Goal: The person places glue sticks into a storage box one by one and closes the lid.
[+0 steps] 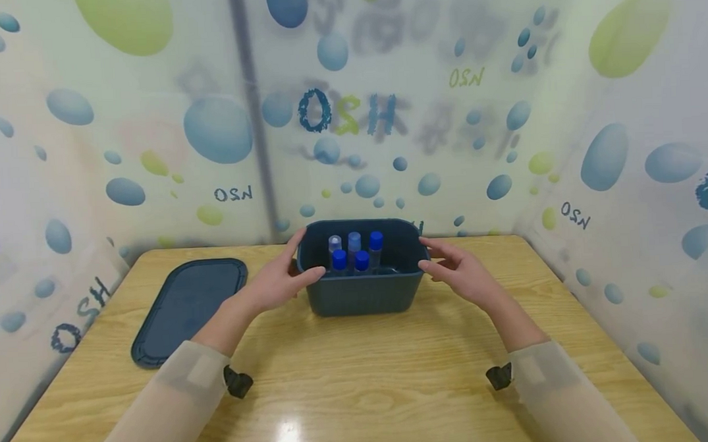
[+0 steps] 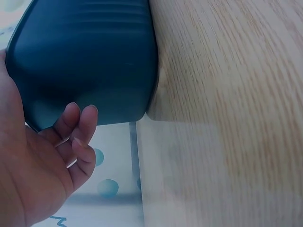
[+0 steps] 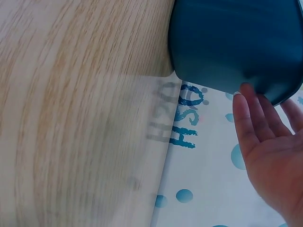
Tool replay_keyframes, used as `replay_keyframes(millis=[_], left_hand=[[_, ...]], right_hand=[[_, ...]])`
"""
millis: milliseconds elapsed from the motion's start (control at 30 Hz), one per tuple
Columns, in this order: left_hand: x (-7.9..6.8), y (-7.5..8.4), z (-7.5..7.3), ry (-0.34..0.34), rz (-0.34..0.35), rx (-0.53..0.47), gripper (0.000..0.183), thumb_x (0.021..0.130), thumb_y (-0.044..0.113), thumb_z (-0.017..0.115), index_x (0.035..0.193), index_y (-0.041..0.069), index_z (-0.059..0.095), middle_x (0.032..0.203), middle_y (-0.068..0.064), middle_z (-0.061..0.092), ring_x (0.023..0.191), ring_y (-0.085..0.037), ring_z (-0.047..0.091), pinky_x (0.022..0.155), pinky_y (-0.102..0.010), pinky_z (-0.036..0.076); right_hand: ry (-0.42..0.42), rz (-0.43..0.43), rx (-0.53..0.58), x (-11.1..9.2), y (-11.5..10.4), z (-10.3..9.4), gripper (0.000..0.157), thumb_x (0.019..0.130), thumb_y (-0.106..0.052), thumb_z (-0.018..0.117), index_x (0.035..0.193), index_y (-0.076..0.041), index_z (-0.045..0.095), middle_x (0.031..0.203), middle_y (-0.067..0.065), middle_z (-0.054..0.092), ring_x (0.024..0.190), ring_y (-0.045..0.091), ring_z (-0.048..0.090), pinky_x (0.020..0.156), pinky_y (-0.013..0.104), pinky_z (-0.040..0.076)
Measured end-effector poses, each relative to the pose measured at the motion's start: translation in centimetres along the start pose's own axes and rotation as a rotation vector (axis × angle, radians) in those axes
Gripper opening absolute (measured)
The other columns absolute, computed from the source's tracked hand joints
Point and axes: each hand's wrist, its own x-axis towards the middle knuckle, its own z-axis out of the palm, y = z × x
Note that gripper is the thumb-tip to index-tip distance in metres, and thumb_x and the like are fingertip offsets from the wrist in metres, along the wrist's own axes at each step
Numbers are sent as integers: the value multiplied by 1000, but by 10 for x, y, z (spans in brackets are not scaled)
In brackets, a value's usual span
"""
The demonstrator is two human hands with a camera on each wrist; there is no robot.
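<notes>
A dark blue-green plastic bin (image 1: 363, 296) stands at the back of the table. Inside it several clear tubes stand upright, some with blue caps (image 1: 376, 239); one tube (image 1: 334, 243) has a pale top. My left hand (image 1: 276, 277) holds the bin's left end, thumb over the front rim and index finger at the back corner. At the right end my right hand (image 1: 460, 276) holds the rim with thumb and index finger. Both wrist views show the bin's side wall (image 2: 94, 71) beside the other fingers, which are bent in the left wrist view and straighter in the right.
A dark lid (image 1: 188, 310) lies flat on the left of the wooden table (image 1: 361, 385). Behind the bin and at both sides hangs a patterned curtain (image 1: 351, 162) with blue and green spots. The table's back edge runs close behind the bin.
</notes>
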Motion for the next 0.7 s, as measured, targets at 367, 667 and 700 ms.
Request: replay_keyframes(millis=[367, 667, 700], left_hand=[[-2, 1, 2, 12, 26, 9, 106, 102, 72, 64, 177, 40, -4, 88, -10, 65, 76, -27, 65, 72, -40, 55], [-5, -1, 3, 30, 46, -3, 106, 104, 70, 63, 176, 41, -8, 95, -11, 66, 80, -26, 66, 75, -40, 57], [-5, -3, 2, 36, 50, -15, 105, 104, 69, 62, 176, 41, -9, 97, -12, 66, 81, -26, 65, 75, -40, 58]], right_hand=[[-1, -31, 27, 0, 3, 1, 70, 112, -41, 65, 174, -24, 36, 167, 22, 51, 129, 35, 72, 106, 47, 61], [14, -19, 43, 0, 3, 4, 67, 112, -41, 65, 172, -25, 40, 161, 21, 57, 122, 33, 76, 102, 44, 63], [17, -19, 48, 0, 3, 4, 67, 112, -41, 65, 172, -25, 40, 161, 21, 57, 122, 33, 76, 101, 44, 63]])
